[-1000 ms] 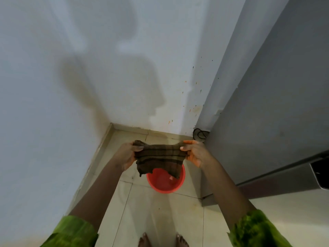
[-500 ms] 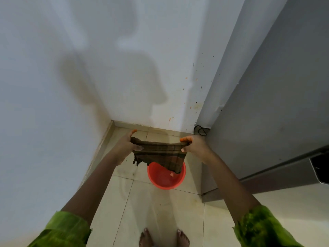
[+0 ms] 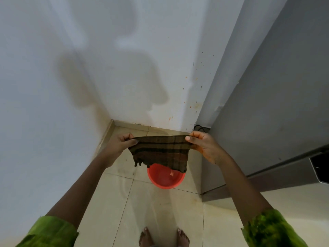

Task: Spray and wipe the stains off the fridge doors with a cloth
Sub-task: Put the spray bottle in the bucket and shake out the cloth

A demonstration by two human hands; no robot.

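At the bottom edge of the view two bare feet (image 3: pixel 163 236) stand on the pale tiled floor (image 3: pixel 110 202), with green sleeves (image 3: pixel 49 230) at both lower corners; above them both forearms reach forward. The left hand (image 3: pixel 122 142) pinches one top corner of a dark brown striped woven cloth (image 3: pixel 160 152) and the right hand (image 3: pixel 203 145) pinches the other, fingers curled tight on the fabric; the cloth hangs spread between them, its long axis running left to right, its lower edge dangling over a round red plastic basin (image 3: pixel 165 182) on the floor.

The tall grey metal fridge (image 3: pixel 276 104) lies to the right of the cloth, and the right hand is the nearer one, just beside its face; wiping, I judge, calls for swinging the cloth rightward and laying it flat on that panel. There is open room for that, as nothing stands between hand and fridge; to the left the white painted wall (image 3: pixel 71 86) closes in and meets the far wall in a corner, speckled with orange spots near the fridge's edge. A black cable (image 3: pixel 200 128) curls on the floor behind; no spray bottle shows.
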